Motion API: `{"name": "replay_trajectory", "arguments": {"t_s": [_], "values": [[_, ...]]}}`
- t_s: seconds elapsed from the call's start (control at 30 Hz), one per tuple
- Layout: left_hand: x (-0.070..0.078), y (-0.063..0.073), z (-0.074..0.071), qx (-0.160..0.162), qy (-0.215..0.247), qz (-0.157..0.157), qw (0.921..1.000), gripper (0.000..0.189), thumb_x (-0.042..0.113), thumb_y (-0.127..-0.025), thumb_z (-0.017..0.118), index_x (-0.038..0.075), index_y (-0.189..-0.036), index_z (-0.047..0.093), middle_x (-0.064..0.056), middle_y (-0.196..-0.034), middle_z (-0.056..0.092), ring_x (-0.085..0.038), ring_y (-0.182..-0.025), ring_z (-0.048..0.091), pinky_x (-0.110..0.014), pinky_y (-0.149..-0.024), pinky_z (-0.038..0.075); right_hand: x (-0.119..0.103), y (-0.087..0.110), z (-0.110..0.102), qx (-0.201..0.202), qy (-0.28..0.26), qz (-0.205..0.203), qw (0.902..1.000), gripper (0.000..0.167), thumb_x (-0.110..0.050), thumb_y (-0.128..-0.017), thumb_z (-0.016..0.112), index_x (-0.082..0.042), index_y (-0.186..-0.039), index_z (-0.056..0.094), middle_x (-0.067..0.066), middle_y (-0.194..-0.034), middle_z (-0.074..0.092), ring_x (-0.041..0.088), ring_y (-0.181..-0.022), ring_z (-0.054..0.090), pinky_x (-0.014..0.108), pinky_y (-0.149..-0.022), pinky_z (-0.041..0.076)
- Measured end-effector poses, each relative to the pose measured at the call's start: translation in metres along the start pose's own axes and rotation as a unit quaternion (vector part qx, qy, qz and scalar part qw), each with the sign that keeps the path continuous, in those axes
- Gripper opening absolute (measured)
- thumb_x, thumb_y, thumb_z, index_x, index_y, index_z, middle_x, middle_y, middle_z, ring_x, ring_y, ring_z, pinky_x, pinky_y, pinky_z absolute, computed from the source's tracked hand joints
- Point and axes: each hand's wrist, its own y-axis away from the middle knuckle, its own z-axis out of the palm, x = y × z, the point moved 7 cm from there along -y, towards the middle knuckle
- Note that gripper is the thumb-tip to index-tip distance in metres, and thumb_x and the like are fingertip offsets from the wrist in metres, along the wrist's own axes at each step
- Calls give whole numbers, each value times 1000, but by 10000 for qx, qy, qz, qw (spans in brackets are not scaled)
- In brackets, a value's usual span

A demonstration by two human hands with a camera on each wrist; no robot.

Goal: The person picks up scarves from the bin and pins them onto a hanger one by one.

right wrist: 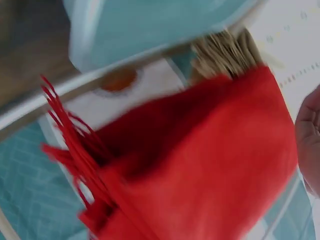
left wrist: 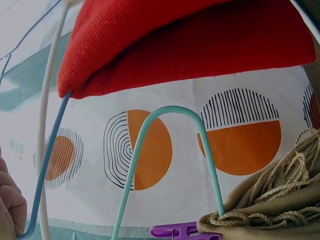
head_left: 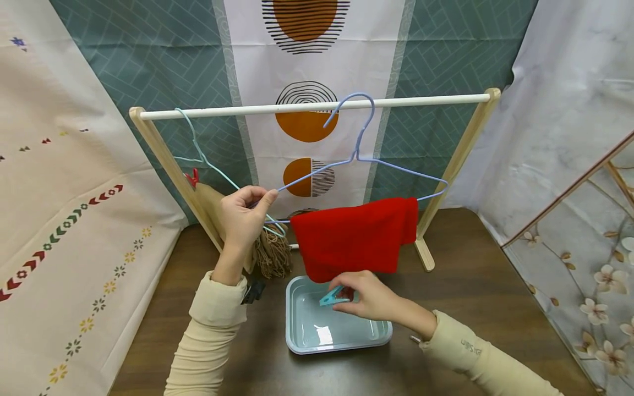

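Note:
My left hand [head_left: 242, 217] pinches one end of a periwinkle clothes hanger [head_left: 358, 148], held in front of the rack's white rod [head_left: 213, 112]. A folded red scarf [head_left: 354, 236] hangs over the hanger's lower bar; its fringe [right wrist: 75, 125] shows in the right wrist view. Over the tray, my right hand [head_left: 369, 297] pinches a teal clothespin [head_left: 329, 297], just below the scarf's lower edge. In the right wrist view the clothespin is out of sight, and only part of a hand [right wrist: 309, 142] appears at the right edge.
A mint hanger [left wrist: 172, 109] hangs on the rod's left, bearing a beige fringed scarf [head_left: 210, 206] with a red clip [head_left: 193, 177] and a purple clothespin [left wrist: 180, 231]. The pale blue tray [head_left: 307, 324] sits on the dark wooden table [head_left: 446, 341]. Wooden posts [head_left: 460, 151] support the rod.

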Motion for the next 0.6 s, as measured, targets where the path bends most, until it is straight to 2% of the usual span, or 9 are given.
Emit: {"name": "replay_trajectory", "arguments": {"t_s": [0.13, 0.27, 0.33, 0.37, 0.4, 0.47, 0.53, 0.6], "values": [[-2, 2, 1, -49, -42, -47, 10000, 15, -2, -74, 72, -9, -65, 63, -13, -54, 54, -1, -47, 41, -14, -45, 32, 2, -13, -27, 517, -724, 762, 9931, 26, -8, -71, 77, -5, -91, 60, -3, -68, 56, 5, -58, 49, 19, -51, 45], [3, 4, 3, -107, -43, -120, 9999, 14, -6, -74, 70, -12, -65, 62, -16, -54, 54, 1, -48, 41, -13, -46, 33, 8, -25, -42, 742, -1638, 1541, 9716, 29, -4, -72, 75, 3, -97, 63, 3, -72, 58, 12, -60, 53, 23, -55, 48], [11, 5, 4, -124, -46, -112, 9999, 13, -9, -74, 68, -14, -65, 60, -19, -54, 54, 2, -48, 40, -12, -46, 33, 10, -30, -47, 740, -1978, 1755, 9616, 33, -2, -74, 73, 7, -103, 61, 7, -77, 61, 16, -65, 56, 25, -61, 51], [15, 5, 5, -138, -36, -102, 9998, 13, -10, -74, 68, -15, -64, 60, -20, -54, 53, 2, -48, 40, -12, -47, 33, 10, -32, -49, 710, -2023, 1790, 9602, 33, -1, -74, 73, 7, -104, 61, 8, -79, 63, 17, -67, 58, 26, -63, 51], [18, 5, 6, -154, -18, -88, 9998, 13, -12, -74, 67, -15, -64, 59, -21, -54, 53, 2, -49, 40, -12, -47, 34, 9, -35, -52, 688, -1959, 1764, 9622, 32, -1, -74, 73, 6, -104, 62, 8, -80, 63, 17, -67, 58, 27, -63, 51], [25, 7, 7, -168, -21, -69, 9998, 12, -13, -73, 66, -16, -64, 58, -21, -53, 53, 3, -49, 41, -12, -47, 34, 4, -43, -61, 712, -1566, 1532, 9731, 29, -3, -73, 74, 3, -100, 65, 5, -78, 64, 15, -66, 57, 26, -61, 50], [18, 8, 8, -187, 18, -103, 9998, 12, -12, -73, 67, -16, -65, 59, -21, -54, 54, 3, -49, 42, -11, -48, 34, -4, -52, -73, 857, -720, 1041, 9882, 21, -7, -71, 77, -1, -89, 68, 0, -71, 62, 12, -60, 52, 23, -55, 46], [11, 10, 9, -184, 53, -126, 9997, 12, -11, -73, 68, -14, -65, 60, -19, -55, 55, 3, -50, 42, -11, -48, 34, -15, -63, -84, 1091, 223, 469, 9927, 16, -10, -68, 79, -4, -78, 68, -4, -63, 58, 9, -53, 46, 22, -48, 40]]}}
